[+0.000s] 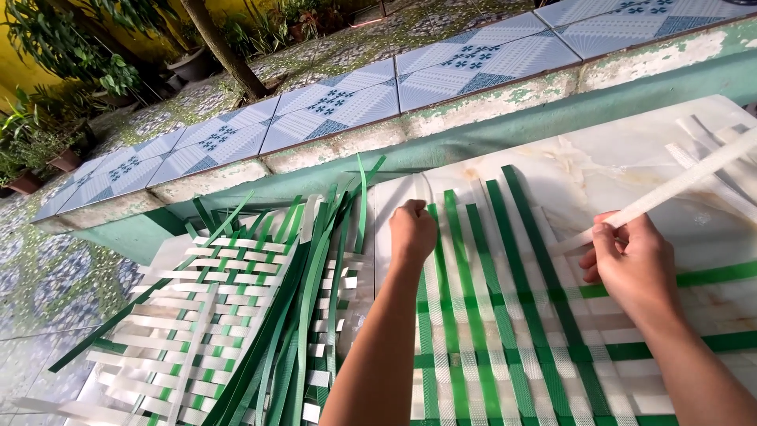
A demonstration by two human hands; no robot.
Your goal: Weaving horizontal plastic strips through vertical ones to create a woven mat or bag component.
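Observation:
A half-woven mat (512, 315) of green and white plastic strips lies flat on a pale marble-patterned slab (615, 158). My left hand (412, 230) is closed at the far ends of the upright strips, pinching a white one near the mat's left side. My right hand (627, 260) grips a long white strip (678, 183) that runs up and to the right, off the frame. Its near end sits over the green uprights on the mat's right part.
A finished woven panel (229, 315) lies at the left with a bundle of loose green strips (303, 308) across it. More white strips (721, 142) lie at the far right. A green-painted low wall topped with blue patterned tiles (441, 71) runs behind; potted plants (47, 126) stand beyond.

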